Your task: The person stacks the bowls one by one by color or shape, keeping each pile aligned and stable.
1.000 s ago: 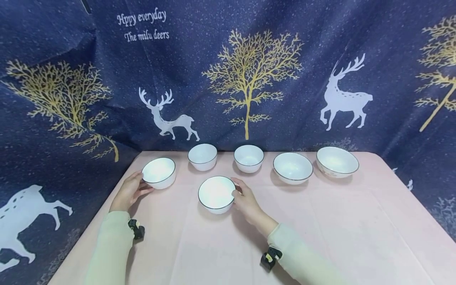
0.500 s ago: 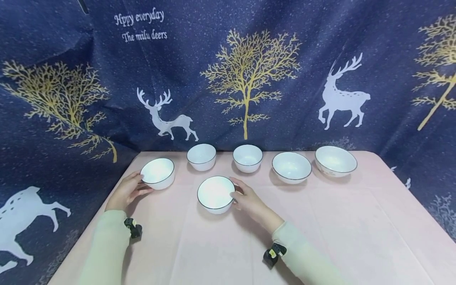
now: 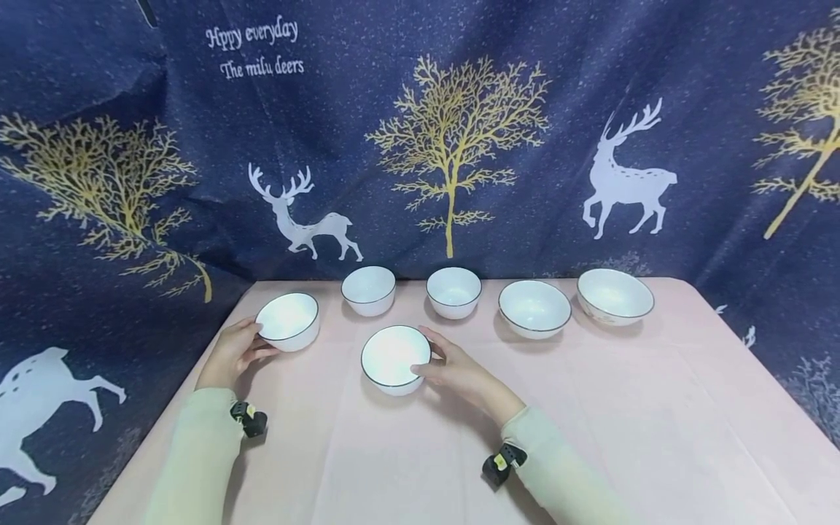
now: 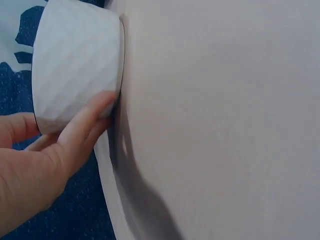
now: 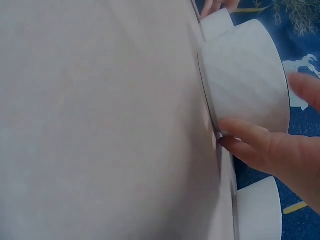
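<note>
White bowl (image 3: 396, 361), dark-rimmed, upright: right hand (image 3: 461, 375) at three o'clock, fingers against the wall, thumb lifted over the rim, where half a second ago it sat at the edge; hold apparently loosening, suggesting placement nearly finished. Left bowl (image 3: 289, 321), ten o'clock: grasped by left hand (image 3: 230, 354), at its eight. Back bowls (image 3: 453, 293), four: eleven, one, two, two. Pink table (image 3: 394, 467) beneath.

Your left hand (image 3: 230, 354) grips a white bowl (image 3: 289, 323), dark-rimmed and patterned with shallow facets outside, sitting mouth up at the far left. Your right hand (image 3: 462, 375) holds a matching bowl (image 3: 394, 357), also mouth up, nearer you and apart from the first.
</note>
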A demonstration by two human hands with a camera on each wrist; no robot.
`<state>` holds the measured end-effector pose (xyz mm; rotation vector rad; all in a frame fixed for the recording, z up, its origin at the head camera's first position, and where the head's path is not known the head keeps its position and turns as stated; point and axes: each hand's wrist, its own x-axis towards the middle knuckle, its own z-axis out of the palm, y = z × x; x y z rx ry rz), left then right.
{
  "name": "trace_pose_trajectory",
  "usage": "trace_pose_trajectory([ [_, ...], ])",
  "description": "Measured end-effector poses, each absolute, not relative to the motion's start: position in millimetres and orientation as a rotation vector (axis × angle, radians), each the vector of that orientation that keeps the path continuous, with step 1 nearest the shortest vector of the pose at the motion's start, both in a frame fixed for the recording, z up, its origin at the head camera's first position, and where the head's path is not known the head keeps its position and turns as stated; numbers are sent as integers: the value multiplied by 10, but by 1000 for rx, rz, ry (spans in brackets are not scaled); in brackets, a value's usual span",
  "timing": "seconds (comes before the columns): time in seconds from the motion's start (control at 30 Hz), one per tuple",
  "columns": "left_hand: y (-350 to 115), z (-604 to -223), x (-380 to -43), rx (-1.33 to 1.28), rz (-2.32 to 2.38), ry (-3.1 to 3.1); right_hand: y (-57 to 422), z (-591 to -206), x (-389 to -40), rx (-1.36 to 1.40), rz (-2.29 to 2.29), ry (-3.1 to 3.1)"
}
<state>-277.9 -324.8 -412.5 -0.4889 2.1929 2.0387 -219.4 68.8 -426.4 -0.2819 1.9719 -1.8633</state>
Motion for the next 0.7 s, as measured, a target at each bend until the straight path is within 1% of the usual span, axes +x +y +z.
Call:
trace_pose_trajectory([
  [0.17,-3218,-4130,-2769,-578,2045,2208,692,-4291,-2208,-303,-1866,1946],
  [0.37,-3173,-4125,-2737,-611,2060,2217,688,-4304,-2227,-325,-1890,1886],
  [0.5,-3210,-4211,-2825,-601,2089,2224,697,-4296,-2234,-348,-1907,1859],
  [0.6,-3168,-4171,-2830,-567,2122,2221,712,-4302,-2253,-367,-1915,1849],
  [0.7,-3022,-3978,-2739,-514,2163,2196,726,-4309,-2272,-378,-1915,1851],
])
